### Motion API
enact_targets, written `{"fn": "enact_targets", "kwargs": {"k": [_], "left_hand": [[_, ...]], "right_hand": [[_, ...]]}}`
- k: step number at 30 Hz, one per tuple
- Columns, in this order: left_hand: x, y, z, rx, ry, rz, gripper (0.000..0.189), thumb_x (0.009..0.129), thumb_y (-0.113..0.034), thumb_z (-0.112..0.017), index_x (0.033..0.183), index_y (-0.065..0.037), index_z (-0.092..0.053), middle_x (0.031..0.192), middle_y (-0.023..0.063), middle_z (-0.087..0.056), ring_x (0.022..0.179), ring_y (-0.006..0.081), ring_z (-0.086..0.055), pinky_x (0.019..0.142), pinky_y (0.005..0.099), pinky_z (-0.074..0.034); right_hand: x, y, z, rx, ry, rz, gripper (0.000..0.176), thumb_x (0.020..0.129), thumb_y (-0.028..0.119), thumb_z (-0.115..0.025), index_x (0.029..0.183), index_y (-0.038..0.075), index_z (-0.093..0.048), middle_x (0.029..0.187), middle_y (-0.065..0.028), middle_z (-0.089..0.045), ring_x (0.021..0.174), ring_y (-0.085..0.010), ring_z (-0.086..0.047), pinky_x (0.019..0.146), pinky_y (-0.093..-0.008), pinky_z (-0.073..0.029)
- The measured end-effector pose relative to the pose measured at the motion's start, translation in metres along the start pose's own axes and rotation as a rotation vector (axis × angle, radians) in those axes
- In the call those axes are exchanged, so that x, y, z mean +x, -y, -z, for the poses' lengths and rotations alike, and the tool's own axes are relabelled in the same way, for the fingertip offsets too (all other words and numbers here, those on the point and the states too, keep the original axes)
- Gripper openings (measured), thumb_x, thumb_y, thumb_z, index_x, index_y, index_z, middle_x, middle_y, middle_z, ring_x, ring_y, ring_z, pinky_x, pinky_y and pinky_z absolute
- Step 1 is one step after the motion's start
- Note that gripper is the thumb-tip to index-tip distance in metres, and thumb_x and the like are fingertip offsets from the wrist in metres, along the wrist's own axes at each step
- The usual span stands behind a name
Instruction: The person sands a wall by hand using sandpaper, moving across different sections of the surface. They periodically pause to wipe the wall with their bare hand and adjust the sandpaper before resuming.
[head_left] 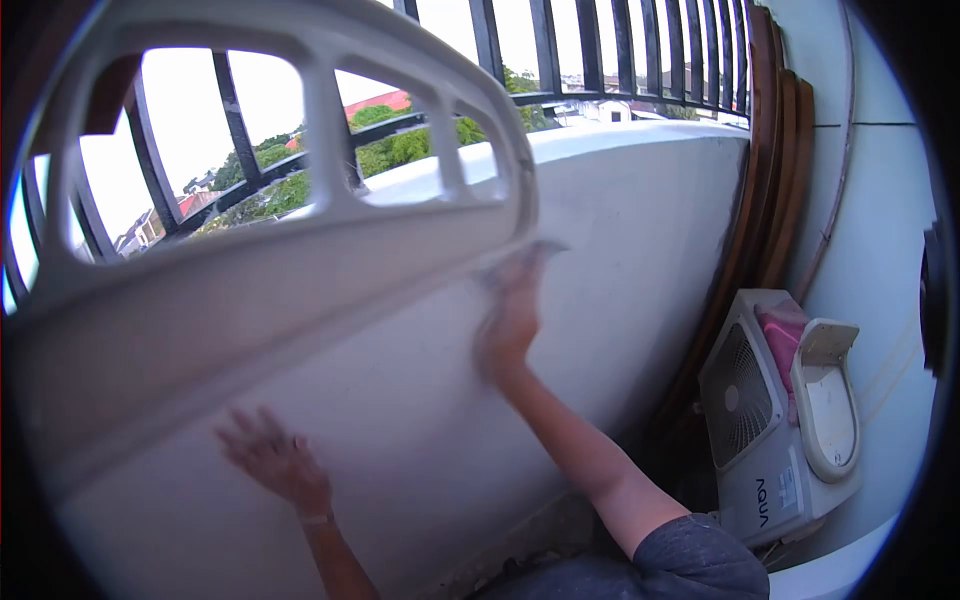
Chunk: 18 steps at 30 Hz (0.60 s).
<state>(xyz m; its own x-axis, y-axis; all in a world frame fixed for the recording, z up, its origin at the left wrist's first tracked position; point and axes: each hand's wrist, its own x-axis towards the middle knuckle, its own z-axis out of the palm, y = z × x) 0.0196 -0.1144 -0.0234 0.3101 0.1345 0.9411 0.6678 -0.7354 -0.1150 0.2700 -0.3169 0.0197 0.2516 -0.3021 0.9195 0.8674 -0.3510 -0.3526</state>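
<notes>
A large cream plastic panel with rounded cut-out openings along its top fills the upper left, tilted in front of the railing. My right hand is raised at the panel's lower right corner, palm side toward the wall. Its fingers are smeared by motion beside a greyish blur, and I cannot tell what they grip. Lower on the left, my left hand is spread with fingers apart just below the panel's bottom edge, in front of the white wall. A thin band circles the left wrist.
Black railing bars rise above the wall. Brown wooden boards lean in the right corner. An outdoor air-conditioner unit stands at right, with a pink cloth and a white plastic seat-like piece on it.
</notes>
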Motion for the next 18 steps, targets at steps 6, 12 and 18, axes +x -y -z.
{"fn": "enact_targets", "kwargs": {"k": [6,12,18], "left_hand": [[0.102,-0.123,0.022,-0.132,0.097,-0.466,0.065,0.092,-0.036,-0.052,0.153,-0.023,-0.032,0.161,0.0013,-0.023,0.149,0.0303,-0.018,0.121,0.0514,-0.008],[0.119,-0.235,0.016,-0.173,0.131,-0.87,0.077,0.088,-0.036,-0.062,0.154,-0.017,-0.027,0.161,-0.0009,-0.021,0.149,0.0238,-0.017,0.122,0.0473,-0.01],[0.133,-0.374,-0.01,-0.269,0.125,-1.144,0.078,0.09,-0.039,-0.06,0.153,-0.008,-0.026,0.162,0.0045,-0.018,0.15,0.0237,-0.014,0.122,0.0427,-0.013]], "right_hand": [[-0.113,-0.046,0.038,0.113,0.483,0.446,0.041,0.086,0.006,-0.053,0.125,0.014,-0.065,0.12,-0.0063,-0.066,0.118,-0.0329,-0.06,0.103,-0.0457,-0.046],[-0.175,-0.093,0.099,-0.029,0.518,0.132,0.039,0.088,0.006,-0.054,0.126,0.011,-0.062,0.124,-0.0093,-0.064,0.118,-0.0334,-0.059,0.104,-0.0439,-0.046],[-0.24,-0.119,0.14,-0.099,-0.004,-0.701,0.031,0.095,0.004,-0.049,0.123,-0.003,-0.06,0.099,-0.0179,-0.065,0.082,-0.0278,-0.063,0.077,-0.0377,-0.049]]}}
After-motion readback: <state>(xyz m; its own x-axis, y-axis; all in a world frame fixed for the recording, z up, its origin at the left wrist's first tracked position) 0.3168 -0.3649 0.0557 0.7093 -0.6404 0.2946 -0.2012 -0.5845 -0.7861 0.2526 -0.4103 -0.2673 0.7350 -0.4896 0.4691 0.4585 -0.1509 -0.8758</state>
